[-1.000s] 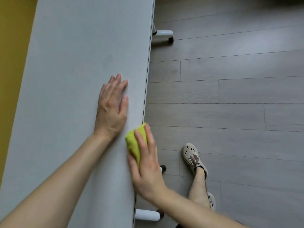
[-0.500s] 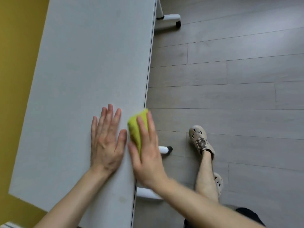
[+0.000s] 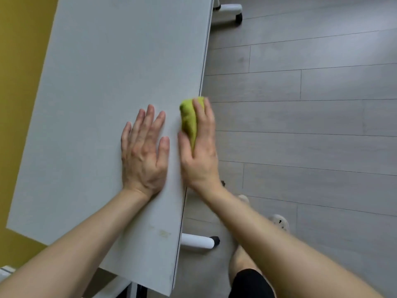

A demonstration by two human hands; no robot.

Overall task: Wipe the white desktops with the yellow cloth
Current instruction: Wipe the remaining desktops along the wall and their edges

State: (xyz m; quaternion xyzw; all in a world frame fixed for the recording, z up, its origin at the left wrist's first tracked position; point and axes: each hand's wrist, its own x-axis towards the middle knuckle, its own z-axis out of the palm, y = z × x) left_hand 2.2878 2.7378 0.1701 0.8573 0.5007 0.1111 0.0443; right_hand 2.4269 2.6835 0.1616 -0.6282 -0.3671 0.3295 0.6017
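While wiping the right edge of the white desktop (image 3: 111,72) | gripped bunched yellow cloth (image 3: 188,119) in right hand (image 3: 200,155) on that edge | pressed left hand (image 3: 142,155) flat, fingers spread, beside it | likely needed firm, overlapping strokes.

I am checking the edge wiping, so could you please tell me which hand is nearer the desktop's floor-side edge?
Right. The right hand lies across that edge, holding the yellow cloth on it; the left hand rests flat on the desktop, further in.
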